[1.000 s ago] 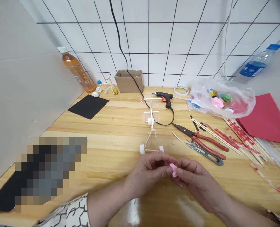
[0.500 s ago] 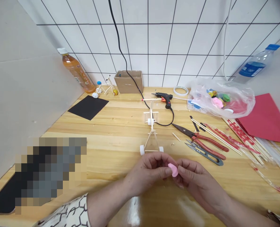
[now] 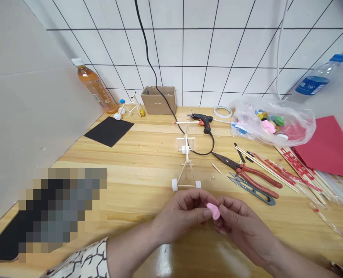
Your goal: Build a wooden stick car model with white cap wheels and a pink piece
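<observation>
A small pink lump of soft clay [image 3: 213, 211] is pinched between my two hands near the front of the table. My left hand [image 3: 185, 210] grips it from the left with thumb and fingers. From the right, the thumb and fingertips of my right hand [image 3: 240, 218] close on the same lump. Just beyond my hands stands a small three-wheeled frame of wooden sticks [image 3: 186, 158] with white wheels; neither hand appears to hold it.
Behind the frame lies a black glue gun [image 3: 203, 120] with its cord. To the right are pliers [image 3: 246, 170], thread snips [image 3: 254, 189], wooden sticks [image 3: 304, 166] and a plastic bag [image 3: 298, 127] of coloured pieces. A cardboard box [image 3: 159, 101] and a drink bottle [image 3: 96, 87] stand by the wall.
The pink lump has turned slightly between my fingers and looks more stretched out. Both hands stay almost in place; the whole view has shifted a little.
</observation>
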